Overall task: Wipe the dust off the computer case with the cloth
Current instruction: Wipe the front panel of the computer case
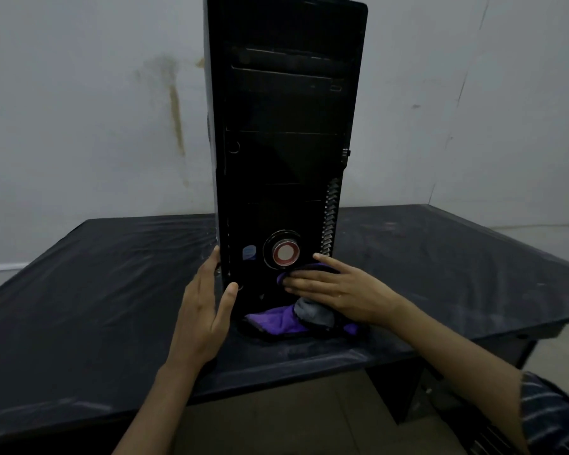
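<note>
A tall black computer case (286, 142) stands upright on the table, its front panel facing me, with a round red-and-silver button (284, 253) low on the panel. My right hand (332, 289) presses a purple and grey cloth (289, 318) flat against the bottom of the front panel, fingers straight. Part of the cloth hangs down onto the table under the hand. My left hand (204, 307) rests against the case's lower left edge, fingers straight along the side and thumb on the front.
The table (96, 290) is covered in wrinkled black plastic sheet. A stained white wall (96, 110) stands behind it. The table's front edge runs just below my forearms. A striped sleeve (552, 415) shows at the bottom right.
</note>
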